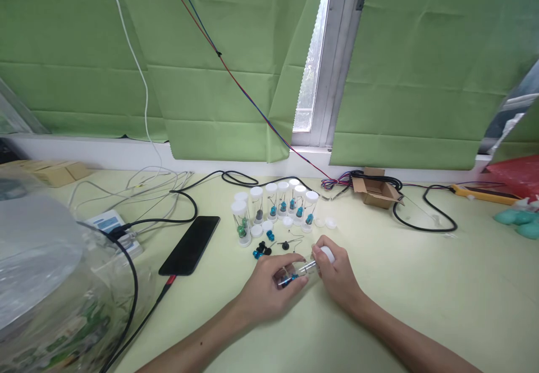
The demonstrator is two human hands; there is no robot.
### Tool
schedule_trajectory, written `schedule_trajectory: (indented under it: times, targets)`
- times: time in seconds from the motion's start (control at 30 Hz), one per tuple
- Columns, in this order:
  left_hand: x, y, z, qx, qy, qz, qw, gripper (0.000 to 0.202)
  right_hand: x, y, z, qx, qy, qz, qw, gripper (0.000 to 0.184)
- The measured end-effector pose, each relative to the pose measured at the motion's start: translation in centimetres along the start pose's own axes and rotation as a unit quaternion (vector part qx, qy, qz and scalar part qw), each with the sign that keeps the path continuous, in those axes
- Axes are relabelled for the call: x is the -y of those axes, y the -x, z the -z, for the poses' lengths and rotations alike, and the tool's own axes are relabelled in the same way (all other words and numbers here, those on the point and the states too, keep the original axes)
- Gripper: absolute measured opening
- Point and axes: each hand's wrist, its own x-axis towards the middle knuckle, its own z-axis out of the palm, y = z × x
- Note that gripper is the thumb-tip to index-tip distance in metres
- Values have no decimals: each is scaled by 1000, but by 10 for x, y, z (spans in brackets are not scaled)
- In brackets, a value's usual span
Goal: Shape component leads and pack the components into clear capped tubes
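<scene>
My left hand (269, 284) is closed round a small clear vial (295, 273) lying sideways, with a blue component inside it. At the vial's mouth my right hand (337, 274) pinches a white cap (327, 254). Both hands rest low over the pale green table (421, 283). Just behind them stand several capped clear vials (273, 204) holding blue or green components. Loose blue and black components (264, 245) and loose white caps (325, 223) lie between the row and my hands.
A black phone (190, 244) lies left with a cable plugged in. Black and white cables (168, 193) cross the back of the table. A small open cardboard box (375, 190) sits behind right. A clear plastic bag (46, 283) bulges at the left edge. Green blinds hang behind.
</scene>
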Motion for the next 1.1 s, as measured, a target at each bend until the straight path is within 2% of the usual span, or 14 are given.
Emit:
schedule_trajectory:
  times: [0.57, 0.83, 1.1]
  targets:
    - [-3, -2, 1, -3, -9, 16, 1000, 32, 0, -2, -1, -8, -7, -16, 1000, 33]
    - [-4, -3, 3, -23, -7, 21, 1000, 32, -3, -3, -1, -10, -58, -34, 998, 25]
    - [-3, -6, 5, -66, 78, 60, 993, 36, 4, -4, -3, 10, -122, -12, 992, 42]
